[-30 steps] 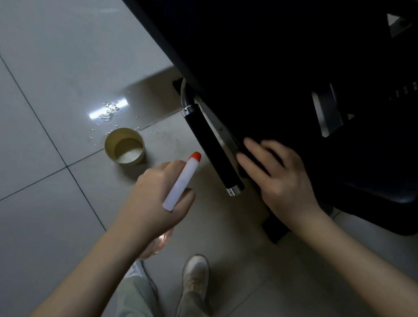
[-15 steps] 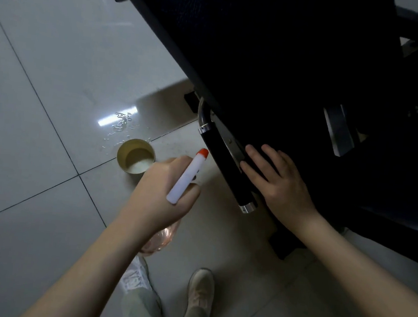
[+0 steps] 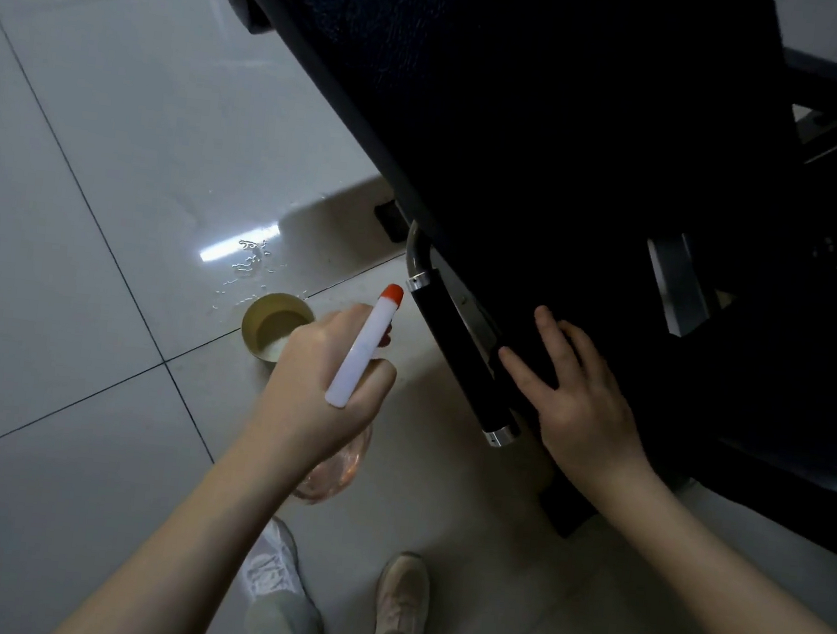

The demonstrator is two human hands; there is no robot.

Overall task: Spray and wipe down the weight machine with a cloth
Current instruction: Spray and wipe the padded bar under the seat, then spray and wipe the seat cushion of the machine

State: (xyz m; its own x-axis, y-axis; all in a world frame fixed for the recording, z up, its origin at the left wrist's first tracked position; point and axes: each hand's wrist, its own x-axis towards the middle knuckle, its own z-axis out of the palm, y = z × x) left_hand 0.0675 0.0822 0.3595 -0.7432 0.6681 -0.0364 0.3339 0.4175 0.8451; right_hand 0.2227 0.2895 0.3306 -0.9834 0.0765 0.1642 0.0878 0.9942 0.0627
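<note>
My left hand (image 3: 313, 388) grips a spray bottle (image 3: 360, 349) with a white head, an orange nozzle and a clear pinkish body. The nozzle points toward the upper end of the weight machine's black handle (image 3: 456, 352), which has chrome ends. My right hand (image 3: 577, 406) presses flat, fingers straight and spread, on the machine's dark pad (image 3: 530, 122) just right of that handle. Whether a cloth lies under this hand cannot be made out in the dark.
A small tan cup (image 3: 276, 325) stands on the pale tiled floor (image 3: 85, 178) left of the nozzle, with a water puddle (image 3: 252, 258) behind it. My shoes (image 3: 403, 594) are below. A metal bracket (image 3: 678, 287) and black frame parts lie to the right.
The view has shifted, so everything sits lower and further right in the frame. Both hands keep about the same place beside the handle. The right fingers are spread a little wider.
</note>
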